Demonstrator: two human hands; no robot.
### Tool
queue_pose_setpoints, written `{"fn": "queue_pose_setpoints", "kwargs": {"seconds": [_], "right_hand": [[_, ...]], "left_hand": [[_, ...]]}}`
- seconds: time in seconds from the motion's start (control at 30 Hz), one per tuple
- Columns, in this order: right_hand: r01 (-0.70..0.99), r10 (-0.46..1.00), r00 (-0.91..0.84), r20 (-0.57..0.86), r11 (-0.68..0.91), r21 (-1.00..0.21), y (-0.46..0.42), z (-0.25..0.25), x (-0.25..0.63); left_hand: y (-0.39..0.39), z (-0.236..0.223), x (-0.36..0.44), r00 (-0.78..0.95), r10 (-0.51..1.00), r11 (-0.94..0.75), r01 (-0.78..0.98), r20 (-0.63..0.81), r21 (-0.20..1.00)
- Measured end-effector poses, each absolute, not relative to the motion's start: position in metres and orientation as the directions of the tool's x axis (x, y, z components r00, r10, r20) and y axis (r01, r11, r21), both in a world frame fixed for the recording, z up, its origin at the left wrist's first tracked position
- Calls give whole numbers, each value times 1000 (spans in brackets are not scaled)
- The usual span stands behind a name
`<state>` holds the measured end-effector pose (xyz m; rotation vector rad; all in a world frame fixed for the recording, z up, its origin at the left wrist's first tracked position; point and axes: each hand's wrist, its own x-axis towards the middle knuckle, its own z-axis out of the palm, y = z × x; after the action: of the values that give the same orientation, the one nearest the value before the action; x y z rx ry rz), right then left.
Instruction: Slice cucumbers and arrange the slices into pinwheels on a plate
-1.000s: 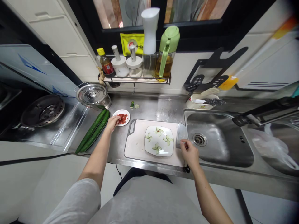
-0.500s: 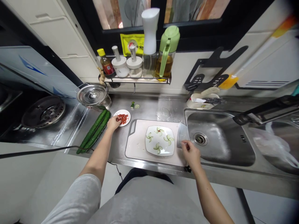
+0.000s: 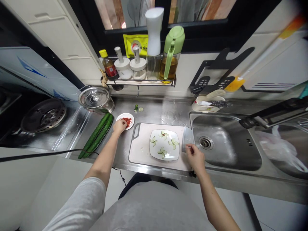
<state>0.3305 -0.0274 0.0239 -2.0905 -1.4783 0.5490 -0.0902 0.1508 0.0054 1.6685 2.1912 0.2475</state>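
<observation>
My left hand (image 3: 119, 126) reaches to a small white dish (image 3: 129, 116) of chopped red chili (image 3: 127, 120), fingertips pinched together on the pieces at its near edge. My right hand (image 3: 195, 157) lies curled over the handle of a cleaver (image 3: 187, 138). The cleaver's blade rests flat on the right edge of the pale cutting board (image 3: 141, 144), and the black handle end shows below my wrist. On the board sits a square white plate (image 3: 164, 156) carrying several cucumber pinwheels (image 3: 162, 151), some with a red bit in the middle.
Two whole cucumbers (image 3: 97, 134) lie left of the dish, beside a lidded steel pot (image 3: 95, 98) and the stove burner (image 3: 43, 115). A steel sink (image 3: 223, 144) is to the right. A shelf of bottles (image 3: 144, 64) runs along the back wall. Cucumber scraps (image 3: 138, 108) lie behind the board.
My left hand has crept a little further over the dish, fingers closing on the chili. My right hand has stayed on the cleaver almost unmoved.
</observation>
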Motion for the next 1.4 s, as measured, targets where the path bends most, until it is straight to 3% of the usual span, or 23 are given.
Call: {"fn": "queue_pose_setpoints", "kwargs": {"seconds": [0.2,0.33,0.43,0.53,0.67,0.87,1.2,1.4], "right_hand": [[728,946,322,-30,-267,-631,-28,25,331],[708,958,286,-4,-214,-673,-23,32,323],[688,975,222,31,-134,-713,-17,45,309],[662,989,137,51,-53,-748,-15,63,291],[606,997,-61,43,72,-792,-22,79,269],[622,981,-190,-43,87,-778,-43,74,263],[692,987,-135,-89,29,-722,-52,60,279],[757,995,31,-90,-82,-648,-28,43,301]], "left_hand": [[142,12,-85,-327,920,359,477,-217,802],[128,26,-64,-223,930,355,331,-293,874],[111,42,-38,15,921,387,79,-389,919],[87,56,-5,197,896,406,5,-399,914],[50,64,40,370,832,410,91,-413,908],[13,54,80,601,741,206,219,-298,954],[3,44,104,611,710,139,364,-349,921],[13,38,115,414,851,78,506,-322,859]]}}
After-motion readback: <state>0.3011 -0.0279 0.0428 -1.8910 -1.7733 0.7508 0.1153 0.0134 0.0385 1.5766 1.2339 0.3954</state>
